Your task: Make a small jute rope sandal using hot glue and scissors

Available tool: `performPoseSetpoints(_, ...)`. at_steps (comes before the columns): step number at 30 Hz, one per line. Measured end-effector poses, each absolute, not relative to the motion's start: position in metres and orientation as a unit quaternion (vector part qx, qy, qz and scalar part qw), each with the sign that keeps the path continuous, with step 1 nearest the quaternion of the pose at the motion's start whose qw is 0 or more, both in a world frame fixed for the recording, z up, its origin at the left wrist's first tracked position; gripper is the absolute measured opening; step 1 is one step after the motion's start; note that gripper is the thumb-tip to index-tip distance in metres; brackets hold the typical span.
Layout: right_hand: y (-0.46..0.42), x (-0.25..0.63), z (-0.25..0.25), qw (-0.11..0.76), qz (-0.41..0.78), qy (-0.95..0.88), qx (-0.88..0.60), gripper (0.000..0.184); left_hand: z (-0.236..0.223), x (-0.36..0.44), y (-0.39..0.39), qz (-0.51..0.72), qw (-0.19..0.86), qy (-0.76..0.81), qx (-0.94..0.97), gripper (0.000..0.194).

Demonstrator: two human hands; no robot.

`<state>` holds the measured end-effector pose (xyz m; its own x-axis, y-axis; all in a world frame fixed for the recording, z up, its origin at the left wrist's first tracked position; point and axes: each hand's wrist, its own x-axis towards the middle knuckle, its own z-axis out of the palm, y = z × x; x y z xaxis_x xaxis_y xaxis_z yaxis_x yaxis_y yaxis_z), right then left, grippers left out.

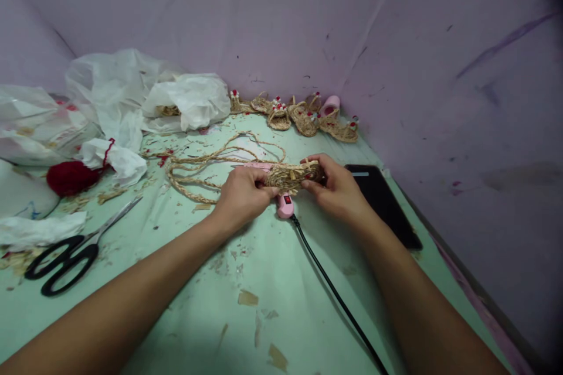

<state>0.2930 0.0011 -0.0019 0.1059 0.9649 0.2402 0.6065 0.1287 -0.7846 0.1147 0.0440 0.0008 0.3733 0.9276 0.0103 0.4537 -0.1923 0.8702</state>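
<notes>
Woven straw piece (pixel 292 177): held between both hands near the middle of the counter (pixel 197 299), its long side running roughly left to right. Left hand (pixel 246 190) grasps the left end, thumb on the near side; right hand (pixel 332 184) grasps the right end, fingertips curled about it. A small red spot shows near the right end.

Directly below the piece in view: pink hand tool (pixel 285 206) with a red switch, partly covered; whether the piece touches it, cannot tell. Black cord (pixel 328 281) runs from the tool toward the near edge of the view.

Beyond the left hand: braided straw rope (pixel 189 192), lying in loose loops. To the left, scissors (pixel 83 251), black handles toward the person, blades slightly parted. Farther left, ball of red yarn (pixel 73 178) beside white plastic bags (pixel 118 88).

Against the wall (pixel 281 17): row of small straw slippers (pixel 303 120), several with red and white beads; a pink roll (pixel 330 105) just behind them. Right of the right hand: flat black tablet (pixel 387 205), partly behind the forearm. Straw scraps (pixel 248 297) scattered over the green surface.
</notes>
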Motion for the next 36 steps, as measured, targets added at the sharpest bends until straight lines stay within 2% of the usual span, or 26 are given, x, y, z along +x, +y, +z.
performPoseSetpoints(27,-0.0009,0.2917,0.0012,0.380,0.185,-0.638,-0.643,0.022,0.0020,0.1147,0.0436,0.284,0.367,0.485,0.741,0.009)
performPoseSetpoints(36,-0.0027,0.2931,0.0015,0.366,0.206,-0.634,-0.649,0.018,-0.0020,0.1140,0.0443,0.281,0.359,0.486,0.746,0.012)
